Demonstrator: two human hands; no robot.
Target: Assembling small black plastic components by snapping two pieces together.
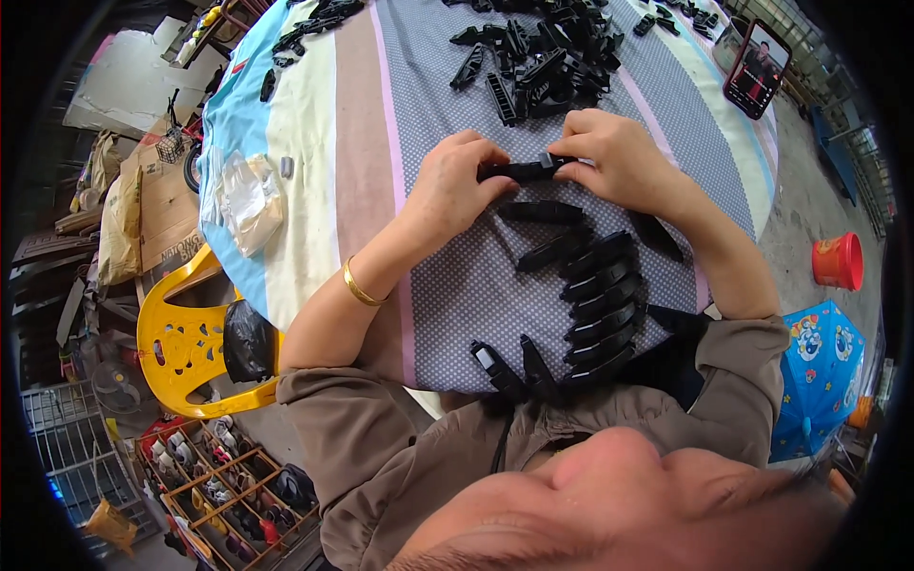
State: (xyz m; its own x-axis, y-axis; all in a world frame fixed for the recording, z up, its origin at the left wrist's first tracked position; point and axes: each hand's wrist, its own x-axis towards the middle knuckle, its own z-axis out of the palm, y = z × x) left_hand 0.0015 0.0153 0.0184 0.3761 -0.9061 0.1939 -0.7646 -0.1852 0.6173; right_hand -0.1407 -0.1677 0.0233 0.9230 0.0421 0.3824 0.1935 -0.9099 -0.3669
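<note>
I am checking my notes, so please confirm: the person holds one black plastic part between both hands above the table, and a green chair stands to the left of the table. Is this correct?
Not quite. The chair left of the table is yellow, not green, as the head view shows. The rest holds: the left hand and right hand hold one black plastic part between them above the table.

Both forearms reaching from the near edge toward the middle, bare below brown sleeves. Left hand (pixel 449 190) curled, knuckles up, fingertips pinched at its right side. Right hand (pixel 617 157) just beside it, slightly farther, fingers bent inward, thumb tucked. Gold bangle on left wrist.
</note>
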